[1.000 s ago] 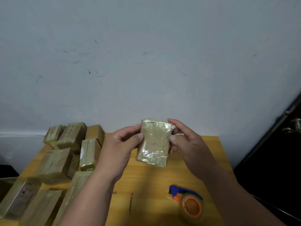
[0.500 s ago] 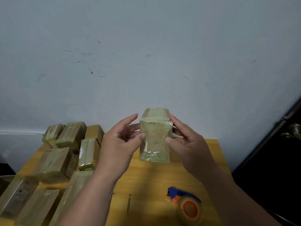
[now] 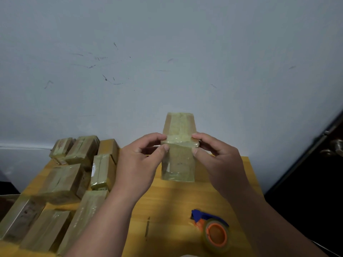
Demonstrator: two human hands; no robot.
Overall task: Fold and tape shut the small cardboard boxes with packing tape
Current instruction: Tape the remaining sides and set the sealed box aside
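Note:
A small cardboard box [image 3: 179, 160], wrapped in glossy clear tape, is held up above the wooden table [image 3: 167, 204] in the middle of the view. Its top face tilts away from me and shows a taped seam. My left hand [image 3: 137, 166] pinches the box's upper left edge between thumb and fingers. On the upper right edge, my right hand [image 3: 219, 162] pinches it the same way. A roll of packing tape [image 3: 216, 234] on an orange and blue dispenser lies on the table near my right forearm.
Several taped boxes [image 3: 61, 182] lie piled on the left half of the table, up to the pale wall [image 3: 167, 62]. A dark door with a metal handle [image 3: 334, 147] stands at the right edge. The table's right edge is close to my right arm.
The box has been raised and tipped so that its top face turns away from me. Both hands moved up to its upper edge and now pinch the corners.

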